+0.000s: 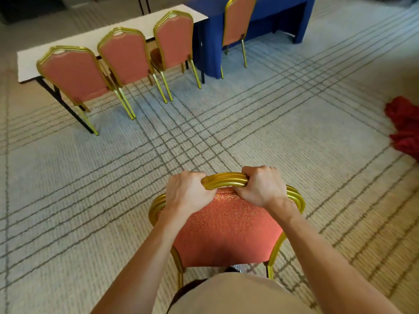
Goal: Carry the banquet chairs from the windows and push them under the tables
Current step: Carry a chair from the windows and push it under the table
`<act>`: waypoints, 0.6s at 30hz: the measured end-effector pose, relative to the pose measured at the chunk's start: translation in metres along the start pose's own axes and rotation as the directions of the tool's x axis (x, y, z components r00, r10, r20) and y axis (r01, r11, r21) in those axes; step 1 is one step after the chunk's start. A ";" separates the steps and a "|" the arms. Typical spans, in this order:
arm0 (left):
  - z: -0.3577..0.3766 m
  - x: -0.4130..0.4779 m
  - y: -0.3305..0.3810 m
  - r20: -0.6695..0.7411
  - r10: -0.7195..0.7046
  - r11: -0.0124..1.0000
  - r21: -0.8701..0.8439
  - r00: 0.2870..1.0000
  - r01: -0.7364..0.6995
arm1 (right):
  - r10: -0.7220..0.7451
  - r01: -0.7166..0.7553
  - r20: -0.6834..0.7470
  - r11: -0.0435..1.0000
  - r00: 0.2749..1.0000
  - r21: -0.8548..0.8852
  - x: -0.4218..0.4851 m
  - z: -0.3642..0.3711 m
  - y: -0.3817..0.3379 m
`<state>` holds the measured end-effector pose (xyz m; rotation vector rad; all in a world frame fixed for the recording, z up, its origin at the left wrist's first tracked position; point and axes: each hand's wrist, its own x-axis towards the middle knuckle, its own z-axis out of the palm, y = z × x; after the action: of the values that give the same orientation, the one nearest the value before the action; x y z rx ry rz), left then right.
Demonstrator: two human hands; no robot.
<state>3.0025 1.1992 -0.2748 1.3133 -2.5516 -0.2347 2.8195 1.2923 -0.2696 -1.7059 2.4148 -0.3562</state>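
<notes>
A banquet chair (226,230) with a gold frame and salmon-red padded back stands right in front of me, its back toward me. My left hand (186,191) and my right hand (263,186) both grip the gold top rail of its backrest, one on each side of the middle. Ahead at the upper left, three matching chairs (127,55) stand in a row at a white table (29,62), seats under its edge. A single chair (238,19) stands at a blue-draped table (283,7) at the top.
Patterned grey carpet (249,114) with crossing dark lines spreads between me and the tables. A heap of red cloth (403,125) lies on the floor at the right edge. The white table's black folding legs (65,105) show below its left end.
</notes>
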 end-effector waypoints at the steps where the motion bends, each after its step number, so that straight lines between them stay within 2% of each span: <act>1: 0.002 0.013 0.003 -0.004 0.018 1.000 0.006 1.000 -0.018 | 0.009 -0.009 -0.009 1.000 1.000 0.004 0.010 -0.002 0.007; 9: 0.017 0.122 -0.001 -0.011 0.155 0.987 -0.049 0.988 -0.155 | 0.026 -0.025 -0.051 0.999 0.998 0.022 0.096 -0.017 0.034; 13: 0.032 0.191 -0.011 -0.028 0.272 0.961 -0.034 0.962 -0.273 | 0.038 -0.038 -0.045 0.999 0.998 0.010 0.161 -0.014 0.047; 18: 0.046 0.282 -0.033 -0.026 0.314 0.948 -0.042 0.949 -0.315 | 0.072 -0.074 -0.073 0.997 0.995 -0.029 0.251 -0.013 0.052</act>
<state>2.8577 0.9512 -0.2829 0.8685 -2.6737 -0.2129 2.6849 1.0733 -0.2707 -1.6394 2.5398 -0.3772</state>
